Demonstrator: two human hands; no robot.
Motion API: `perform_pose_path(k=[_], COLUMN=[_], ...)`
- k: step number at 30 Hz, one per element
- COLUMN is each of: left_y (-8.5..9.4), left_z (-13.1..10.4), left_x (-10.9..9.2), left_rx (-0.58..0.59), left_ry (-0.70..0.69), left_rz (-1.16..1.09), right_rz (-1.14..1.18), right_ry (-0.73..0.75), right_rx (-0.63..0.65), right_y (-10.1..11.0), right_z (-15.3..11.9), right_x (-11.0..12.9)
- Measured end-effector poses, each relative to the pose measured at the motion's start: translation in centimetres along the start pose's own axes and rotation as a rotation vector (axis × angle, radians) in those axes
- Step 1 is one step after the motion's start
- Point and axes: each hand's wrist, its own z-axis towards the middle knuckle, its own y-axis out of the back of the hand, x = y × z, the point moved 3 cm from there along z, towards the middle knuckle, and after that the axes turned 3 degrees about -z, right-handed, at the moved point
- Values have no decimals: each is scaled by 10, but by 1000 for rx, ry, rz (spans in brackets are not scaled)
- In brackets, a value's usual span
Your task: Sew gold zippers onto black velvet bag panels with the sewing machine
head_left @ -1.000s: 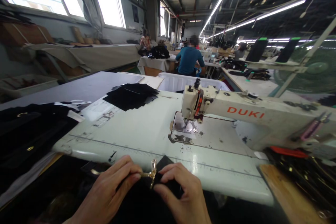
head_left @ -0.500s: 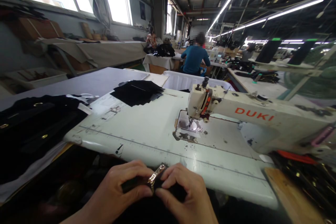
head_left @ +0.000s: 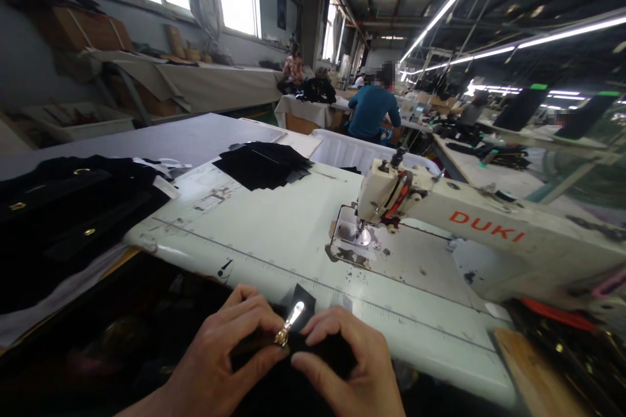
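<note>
Left hand: The left hand has thumb and fingers clamped on the lower end of the gold pull. Too slack a pinch could let it slide; too hard a pinch could twist it.
Right hand: The right hand has thumb and fingers pinched together on the black cloth, just beside the metal. Uneven tension between the 2 hands could skew the pull.
Pull: It sits between the 2 hands, at the near edge of the table, its tab tilted up and to the right. The bright shine suggests a slick surface, so it could turn under the fingertips.
Cloth: 1 corner shows behind the tab; the rest merges into the dark below, so I cannot tell how it hangs. A loose fold could jam in the metal, and black on black would make that hard to spot.
Table: If the grip failed here, the pull could drop past the rounded edge into the dark space below.
Machine: The machine is well apart from the fingers, so needle injury looks unlikely from this pose.
Stack: The black stack lies fanned on the table; a careless reach could scatter it.
</note>
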Motion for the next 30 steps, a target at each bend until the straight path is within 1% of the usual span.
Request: perform_pose_path(k=[3,7,9,12,13,14,17,19,21,24,26,27,28,30], left_y=[-3,-3,-1,3,4,6,8,5,0,-8,-13,-15,-16,-16], left_z=[0,0,1,5,6,7,7,6,6,7,7,7,6,5], left_x=[1,9,10,3,0,-3,-9,-8,-3,7,10,10,9,2], left_rx=[-4,12,71,201,210,189,45,10,27,23,11,-3,-28,-114], left_ry=[-23,10,-30,-113,-137,-170,-309,-360,-345,-215,-136,-120,-133,-227], left_rz=[-7,-54,-49,42,78,113,219,231,143,-54,-110,-108,-89,16], right_rz=[-30,-75,-116,-212,-239,-254,-248,-219,-190,-160,-137,-123,-110,-101], right_ry=[-5,110,185,280,298,303,282,260,220,100,21,-8,-29,-37], right_rx=[23,46,72,125,127,122,86,72,71,106,120,116,103,90], right_y=[1,2,2,1,1,1,1,2,4,6,8,8,9,9], right_z=[1,3,3,0,-2,-3,-6,-6,-4,-1,0,0,-1,-1], right_x=[0,4,6,6,6,5,2,0,-2,-7,-11,-13,-14,-14])
